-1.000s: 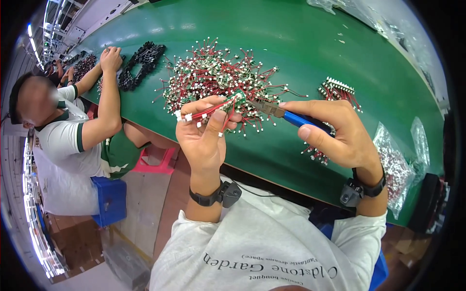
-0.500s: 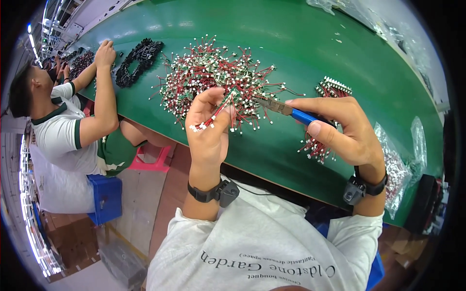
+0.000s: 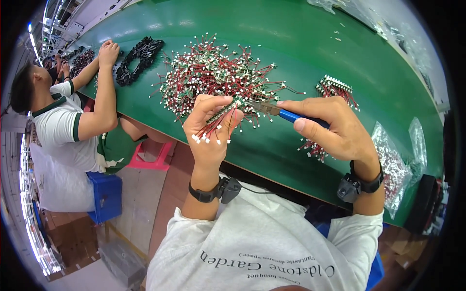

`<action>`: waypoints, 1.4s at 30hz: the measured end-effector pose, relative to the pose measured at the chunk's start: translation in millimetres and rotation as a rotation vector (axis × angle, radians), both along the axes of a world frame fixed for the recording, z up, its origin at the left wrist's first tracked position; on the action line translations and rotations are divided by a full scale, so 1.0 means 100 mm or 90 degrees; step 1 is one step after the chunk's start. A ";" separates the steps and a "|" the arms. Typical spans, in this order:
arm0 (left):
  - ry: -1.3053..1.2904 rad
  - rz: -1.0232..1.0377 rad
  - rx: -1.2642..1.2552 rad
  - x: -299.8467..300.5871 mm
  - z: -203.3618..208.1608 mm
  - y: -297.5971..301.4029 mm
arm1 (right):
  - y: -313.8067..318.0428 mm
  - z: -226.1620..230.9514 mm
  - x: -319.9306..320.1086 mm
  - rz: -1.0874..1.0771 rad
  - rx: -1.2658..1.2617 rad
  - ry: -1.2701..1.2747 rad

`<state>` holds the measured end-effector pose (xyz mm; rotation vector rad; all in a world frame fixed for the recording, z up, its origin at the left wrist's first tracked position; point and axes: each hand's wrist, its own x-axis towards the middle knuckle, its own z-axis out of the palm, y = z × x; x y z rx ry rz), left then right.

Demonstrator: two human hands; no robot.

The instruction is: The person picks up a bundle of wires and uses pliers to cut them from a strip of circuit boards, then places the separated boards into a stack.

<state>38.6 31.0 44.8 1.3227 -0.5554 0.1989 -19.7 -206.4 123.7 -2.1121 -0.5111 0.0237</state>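
Note:
Pinched between the thumb and fingers of my left hand (image 3: 203, 148) is a strip of small green circuit boards (image 3: 238, 103). Thin red wires with white connectors (image 3: 208, 136) hang from it across my palm. My right hand (image 3: 342, 128) is closed around blue-handled pliers (image 3: 290, 115). Their metal jaws point left, with the tips at the end of the strip; whether they grip it is too small to tell. Just behind both hands lies a big heap of red-wired boards with white connectors (image 3: 208, 70).
A small row of wired boards (image 3: 336, 85) lies beyond my right hand, with more wires under it. Clear plastic bags (image 3: 395, 169) of parts stand at the right. Black parts (image 3: 138, 62) form a ring near a co-worker (image 3: 73, 121) seated left at the green table (image 3: 291, 34).
My left hand has turned, so more of the wires and connectors show. My right hand and the pliers have shifted left, and the jaws have come closer to the strip.

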 end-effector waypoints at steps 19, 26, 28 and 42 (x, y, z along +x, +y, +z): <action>-0.097 0.046 0.099 -0.03 0.11 0.10 | 0.01 -0.03 0.00 0.032 -0.027 -0.028; -0.227 0.114 0.236 0.03 0.12 0.13 | 0.08 -0.07 -0.02 0.008 -0.030 -0.021; -0.241 0.078 0.240 0.05 0.08 0.18 | 0.09 -0.08 -0.01 0.016 -0.023 -0.002; 0.193 0.005 -0.178 0.07 -0.08 0.31 | 0.19 -0.08 0.05 -0.062 0.149 0.186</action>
